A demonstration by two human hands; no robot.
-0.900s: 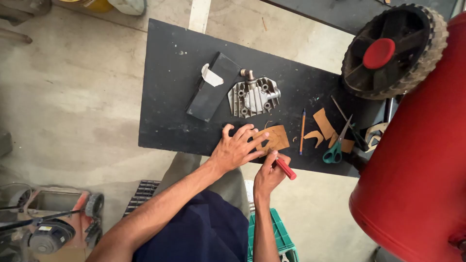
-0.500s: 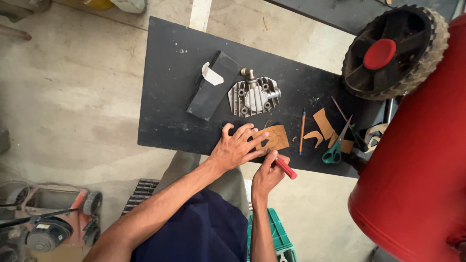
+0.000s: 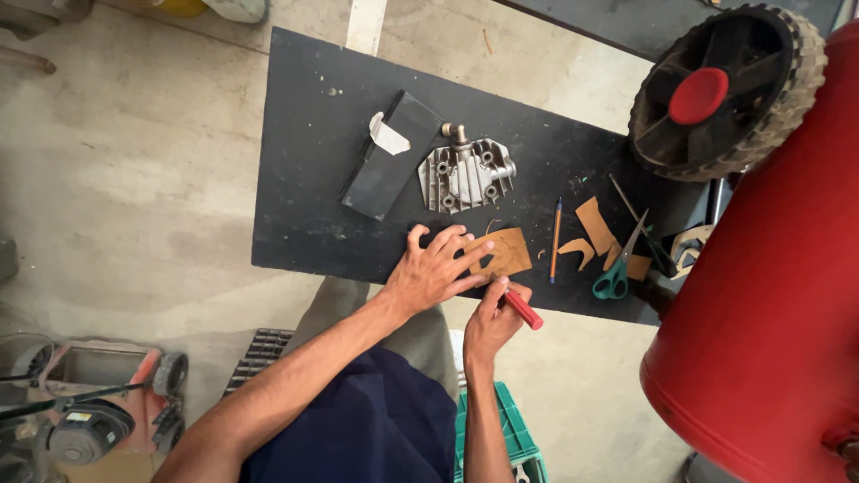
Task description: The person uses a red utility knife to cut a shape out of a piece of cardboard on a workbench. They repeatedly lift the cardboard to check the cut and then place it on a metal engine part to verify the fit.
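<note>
A brown gasket sheet [image 3: 503,253] lies at the black worktop's [image 3: 304,215] near edge. The left hand [image 3: 436,269] presses it flat, fingers spread apart. The right hand [image 3: 493,315] has fingers clamped on a red-handled tool [image 3: 522,308] touching the sheet. A finned metal cylinder head [image 3: 465,174] sits just behind; green scissors [image 3: 617,273] lie to the right.

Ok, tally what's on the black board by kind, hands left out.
Brown gasket sheet pieces: 4
Finned metal engine cover: 1
Black block: 1
Pencil: 1
Green-handled scissors: 1
Red-handled tool: 1
Total: 9
</note>
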